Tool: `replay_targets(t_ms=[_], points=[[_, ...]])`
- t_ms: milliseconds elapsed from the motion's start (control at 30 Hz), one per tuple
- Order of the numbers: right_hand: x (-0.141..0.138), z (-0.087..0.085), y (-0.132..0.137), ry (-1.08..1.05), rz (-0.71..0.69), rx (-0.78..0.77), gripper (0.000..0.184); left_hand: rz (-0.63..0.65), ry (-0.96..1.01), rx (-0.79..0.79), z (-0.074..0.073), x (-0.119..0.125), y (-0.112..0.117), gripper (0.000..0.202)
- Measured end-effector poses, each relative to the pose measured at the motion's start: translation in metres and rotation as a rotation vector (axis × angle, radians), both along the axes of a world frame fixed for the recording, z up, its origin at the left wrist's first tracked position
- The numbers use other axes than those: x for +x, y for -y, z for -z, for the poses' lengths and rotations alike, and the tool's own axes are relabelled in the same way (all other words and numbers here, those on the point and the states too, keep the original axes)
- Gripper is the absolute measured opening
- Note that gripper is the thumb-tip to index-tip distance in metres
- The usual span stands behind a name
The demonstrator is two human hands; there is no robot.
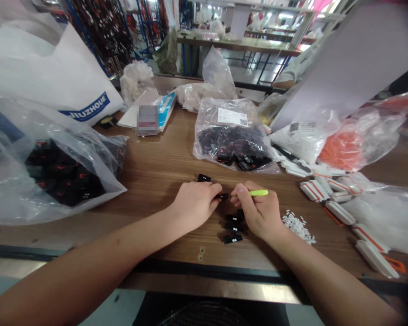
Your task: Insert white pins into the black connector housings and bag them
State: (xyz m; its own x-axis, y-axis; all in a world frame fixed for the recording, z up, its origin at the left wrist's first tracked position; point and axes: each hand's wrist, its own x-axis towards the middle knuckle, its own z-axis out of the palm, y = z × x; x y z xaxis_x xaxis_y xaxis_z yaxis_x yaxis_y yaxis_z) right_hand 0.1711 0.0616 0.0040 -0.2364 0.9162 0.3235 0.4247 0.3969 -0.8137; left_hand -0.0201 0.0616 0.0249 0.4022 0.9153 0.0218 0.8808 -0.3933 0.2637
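Observation:
Pinched in the fingers of my left hand (193, 203) is a small black plastic connector (223, 196), partly covered by the fingertips. My right hand (258, 208) grips a slim tool with a yellow-green handle (259, 193); its working tip is hidden by the fingers, just right of the connector. Behind my left hand lies another black connector (204, 178) with white spots. Three more black connectors (233, 238) sit in a column beneath my right hand, also with white spots. A pile of tiny white pieces (298, 227) lies beside my right wrist.
A clear bag of black parts (234, 140) lies ahead, and a larger one (64, 172) at left. White-and-orange strips (340, 212), a bag of white pieces (301, 140) and a bag of orange parts (343, 149) crowd the right. A booklet (166, 108) lies at the back.

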Motion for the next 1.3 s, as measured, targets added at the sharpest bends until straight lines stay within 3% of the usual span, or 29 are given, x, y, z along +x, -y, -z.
replay_targets(t_ms=[433, 733, 1000, 1133, 1233, 1300], points=[[-0.002, 0.001, -0.001, -0.030, 0.029, -0.005, 0.035, 0.004, -0.018, 0.010, 0.000, 0.000, 0.000, 0.011], [-0.005, -0.003, -0.003, -0.020, -0.051, -0.052, 0.038, 0.012, 0.001, 0.051, 0.006, -0.001, 0.001, 0.011], [0.004, -0.007, -0.008, -0.348, 0.211, 0.067, 0.036, -0.062, -0.164, 0.160, -0.008, -0.008, 0.001, 0.016], [0.006, -0.012, -0.009, -0.379, 0.259, 0.133, 0.036, 0.053, 0.074, 0.155, -0.011, -0.005, 0.008, 0.016], [0.006, -0.016, -0.008, -0.357, 0.273, 0.184, 0.037, 0.231, 0.333, -0.026, -0.008, -0.001, 0.012, 0.016], [0.006, -0.016, -0.007, -0.352, 0.267, 0.185, 0.036, 0.295, 0.384, -0.115, -0.004, 0.001, 0.012, 0.015]])
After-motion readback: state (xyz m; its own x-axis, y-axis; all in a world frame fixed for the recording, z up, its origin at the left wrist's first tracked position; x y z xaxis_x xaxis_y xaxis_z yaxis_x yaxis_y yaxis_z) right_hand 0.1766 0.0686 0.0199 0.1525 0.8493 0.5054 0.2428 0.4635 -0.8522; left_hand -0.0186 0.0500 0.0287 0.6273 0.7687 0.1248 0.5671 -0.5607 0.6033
